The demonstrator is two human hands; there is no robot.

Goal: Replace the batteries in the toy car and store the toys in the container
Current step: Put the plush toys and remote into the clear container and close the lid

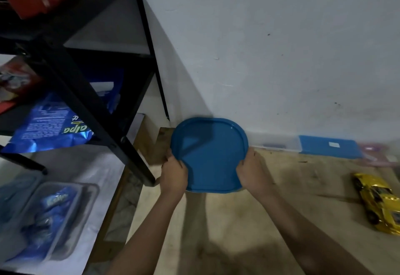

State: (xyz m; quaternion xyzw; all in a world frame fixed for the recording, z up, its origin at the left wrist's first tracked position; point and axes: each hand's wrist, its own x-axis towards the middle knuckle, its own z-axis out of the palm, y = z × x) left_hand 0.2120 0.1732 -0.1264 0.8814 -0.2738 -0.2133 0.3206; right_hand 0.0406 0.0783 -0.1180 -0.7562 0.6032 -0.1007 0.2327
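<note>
Lid: blue lid (213, 155), rounded square, centre of the frame, close to the wall. Whether a tub sits under it is hard to tell; only a pale sliver shows at its lower edge.
Left hand: left hand (174, 174) grasps the lid's left edge, fingers curled over the rim.
Right hand: right hand (252, 172) grasps the right edge the same way, so the lid is held from 2 sides.
Car: yellow car (381, 201) lies on the top (238, 231) at the right edge of the frame, well apart from the lid and both hands.
Other things: black shelf (86, 93) fills the left; a blue box (329, 146) lies along the wall at the right.
Step, as I judge it: handling the lid, probably to open or set up the storage before the car goes in.
Doing it well: keep both grips level and lift evenly so the rim does not twist; keep the lid off the shelf leg just beside the left hand; park it flat near the car, not on it.
Unknown: battery state of the car cannot be told.
</note>
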